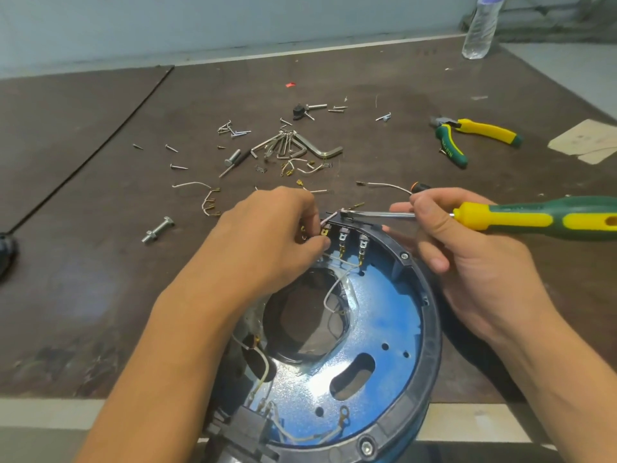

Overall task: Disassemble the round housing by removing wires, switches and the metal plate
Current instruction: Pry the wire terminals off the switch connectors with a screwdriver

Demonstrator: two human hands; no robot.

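The round housing [430, 332] stands tilted at the table's near edge, a black ring around a blue metal plate [384, 315] with a large opening. A row of switches [344, 233] sits at its far rim, with white wires [330, 295] looping down from the terminals. My left hand [270, 235] pinches a wire connector at the leftmost switch terminal. My right hand [467, 248] grips a green and yellow screwdriver [534, 217]; its shaft lies across the top of the switch row, tip near my left fingers. Another black switch block [247, 426] with wires sits at the near rim.
Loose screws, hex keys [300, 145], bolts [158, 228] and several removed wire pieces [208, 198] lie scattered on the brown table beyond the housing. Green and yellow pliers [467, 135] lie at the right, a plastic bottle [480, 28] at the far right, a black cable [100, 148] at the left.
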